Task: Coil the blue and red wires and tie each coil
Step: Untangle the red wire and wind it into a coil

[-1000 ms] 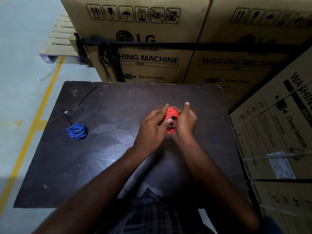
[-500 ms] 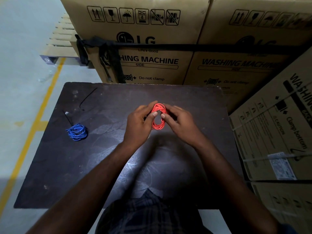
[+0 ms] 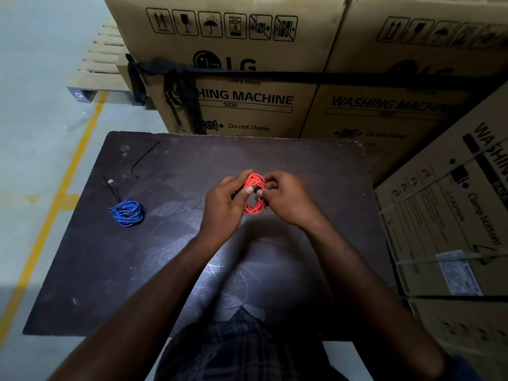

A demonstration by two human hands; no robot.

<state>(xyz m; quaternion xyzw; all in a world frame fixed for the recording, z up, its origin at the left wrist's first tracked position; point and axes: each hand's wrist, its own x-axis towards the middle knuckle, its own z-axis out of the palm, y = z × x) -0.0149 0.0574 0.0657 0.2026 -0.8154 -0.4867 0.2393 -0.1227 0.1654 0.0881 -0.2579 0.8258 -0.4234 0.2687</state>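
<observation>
A red wire coil (image 3: 254, 209) is held upright above the middle of the dark table (image 3: 170, 257). My left hand (image 3: 224, 204) pinches its left side between thumb and fingers. My right hand (image 3: 286, 199) grips its right side, thumb tip at the coil's opening. A blue wire coil (image 3: 127, 213) lies on the table at the left, with a black tie (image 3: 112, 189) sticking out from it toward the back. Neither hand is near the blue coil.
A second black tie (image 3: 141, 160) lies curved near the table's back left corner. Large cardboard washing machine boxes (image 3: 233, 67) stand behind the table and along its right side (image 3: 450, 204). A yellow floor line (image 3: 59, 199) and a pallet (image 3: 101, 67) are at the left.
The red coil has turned from edge-on between the raised hands to face-on with its opening showing. Both hands have shifted their grip on its sides. The blue coil has not moved.
</observation>
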